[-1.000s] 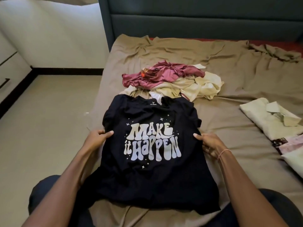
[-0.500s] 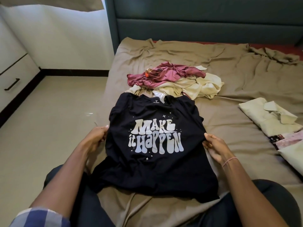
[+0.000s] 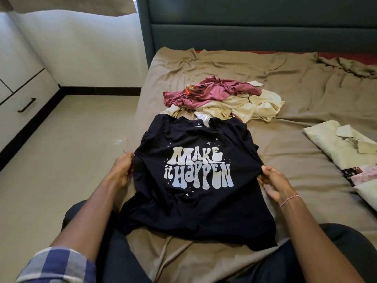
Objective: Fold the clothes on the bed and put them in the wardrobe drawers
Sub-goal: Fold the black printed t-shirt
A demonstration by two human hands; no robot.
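Note:
A black T-shirt (image 3: 195, 213) printed "MAKE it HAPPEN" lies face up on the bed's tan sheet (image 3: 275, 144), its hem toward me. My left hand (image 3: 122, 168) grips its left edge at mid height. My right hand (image 3: 271, 180) pinches the right edge at the same height. Both sleeves look tucked under. Behind the shirt sits a heap of unfolded clothes: a maroon garment (image 3: 210, 91) on top of cream ones (image 3: 255, 107).
Folded clothes lie at the right: a cream collared shirt (image 3: 342, 144) and a patterned piece (image 3: 359, 173). The dark headboard (image 3: 255, 27) closes the far side. Left of the bed is tiled floor (image 3: 61, 160) and a white wardrobe drawer with a black handle (image 3: 26, 105).
Both hands shifted their hold along the shirt's side edges, the right hand going from flat to pinching. The camera turned slightly, bringing the wardrobe drawer into view.

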